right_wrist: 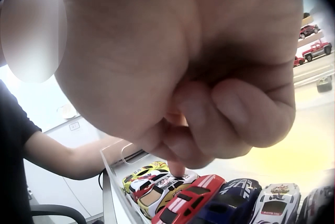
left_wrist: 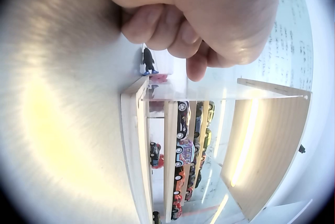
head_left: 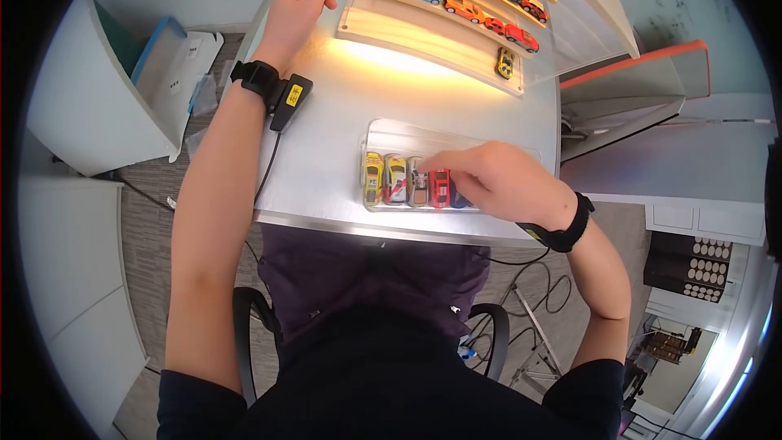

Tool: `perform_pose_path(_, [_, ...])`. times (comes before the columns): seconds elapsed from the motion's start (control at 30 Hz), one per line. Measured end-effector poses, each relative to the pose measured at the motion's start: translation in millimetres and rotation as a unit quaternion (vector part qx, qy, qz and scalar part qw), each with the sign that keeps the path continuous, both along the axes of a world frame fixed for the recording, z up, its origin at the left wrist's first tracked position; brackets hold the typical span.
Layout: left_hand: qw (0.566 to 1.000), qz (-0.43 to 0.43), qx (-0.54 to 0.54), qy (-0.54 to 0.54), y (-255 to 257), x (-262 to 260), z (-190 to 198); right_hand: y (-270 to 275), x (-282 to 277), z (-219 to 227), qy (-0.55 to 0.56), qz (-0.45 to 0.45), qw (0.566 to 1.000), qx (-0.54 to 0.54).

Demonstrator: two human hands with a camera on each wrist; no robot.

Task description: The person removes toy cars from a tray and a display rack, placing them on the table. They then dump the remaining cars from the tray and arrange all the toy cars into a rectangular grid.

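Observation:
My right hand [head_left: 503, 179] reaches over a clear plastic box [head_left: 389, 137] near the table's front edge. Its index finger [head_left: 444, 162] points left, with the tip at a tan and white toy car [head_left: 419, 190]; the other fingers are curled under, holding nothing visible. In the box, a yellow car [head_left: 373, 180] and a white and yellow car [head_left: 396, 180] stand to the left, and a red car [head_left: 441, 188] to the right. A blue car [right_wrist: 230, 201] and a white car [right_wrist: 276, 205] show farther along. Beside the display rack, my left hand [head_left: 301, 10] rests loosely curled, with nothing in it.
A lit wooden display rack [head_left: 423, 49] with several toy cars on its shelves stands at the back. One yellow and black car [head_left: 505, 63] sits on its lowest shelf. A small dark figure [left_wrist: 148, 60] stands past the rack's end. A cable [head_left: 271, 167] trails from my left wrist.

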State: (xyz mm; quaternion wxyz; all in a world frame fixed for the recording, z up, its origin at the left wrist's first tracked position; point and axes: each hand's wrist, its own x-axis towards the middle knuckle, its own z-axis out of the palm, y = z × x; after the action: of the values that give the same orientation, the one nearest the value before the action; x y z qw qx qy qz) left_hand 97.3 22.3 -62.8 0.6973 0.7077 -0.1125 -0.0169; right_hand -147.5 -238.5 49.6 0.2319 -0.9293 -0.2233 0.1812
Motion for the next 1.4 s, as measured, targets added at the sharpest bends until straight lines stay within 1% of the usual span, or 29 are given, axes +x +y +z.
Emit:
perform_pose_path(0.07, [1.0,0.002,-0.006,-0.01,-1,-1,0,-4,-1,-2,-0.016,0.011,1.0,0.019])
perform_pose_path(0.17, [1.0,0.004,-0.008,-0.015,0,1,-3,-4,-1,17,0.047,-0.054,0.997,-0.015])
perform_pose_path(0.27, [1.0,0.001,-0.005,-0.014,-1,2,-4,-10,-5,20,0.042,-0.056,0.997,-0.031])
perform_pose_path(0.37, [1.0,-0.001,-0.001,-0.008,0,3,-4,-17,-12,11,0.024,-0.034,0.999,-0.025])
perform_pose_path(0.5, [1.0,0.003,-0.001,0.007,-1,-3,2,-21,-13,14,0.027,-0.063,0.998,-0.01])
perform_pose_path(0.57, [1.0,0.006,-0.002,-0.019,-2,1,-5,-27,-15,16,0.01,-0.083,0.996,0.003])
perform_pose_path(0.67, [1.0,0.007,0.0,-0.029,-3,3,-6,-35,-17,14,0.015,-0.086,0.996,-0.009])
perform_pose_path(0.77, [0.999,0.01,0.001,-0.035,-3,5,-9,-36,-22,13,0.047,-0.089,0.995,-0.021])
perform_pose_path(0.97, [0.999,0.007,0.002,-0.039,-2,4,-8,-42,-27,22,0.016,-0.127,0.992,0.008])
perform_pose_path(1.07, [1.0,0.008,0.001,-0.03,-2,3,-6,-46,-29,24,0.036,-0.139,0.989,-0.023])
perform_pose_path(1.17, [1.0,0.004,-0.002,0.001,0,1,-3,-48,-34,21,0.004,-0.112,0.992,-0.065])
perform_pose_path(1.2, [1.0,0.001,-0.003,0.012,1,0,-2,-48,-35,21,0.003,-0.12,0.991,-0.05])
perform_pose_path(1.27, [1.0,0.001,-0.005,-0.016,-1,2,-6,-47,-35,23,0.001,-0.136,0.991,-0.018])
perform_pose_path(1.3, [0.999,0.001,-0.007,-0.031,-1,4,-7,-48,-35,25,-0.002,-0.133,0.991,-0.026])
perform_pose_path(1.4, [1.0,-0.001,-0.006,-0.004,0,1,-2,-50,-36,29,-0.009,-0.128,0.991,-0.043])
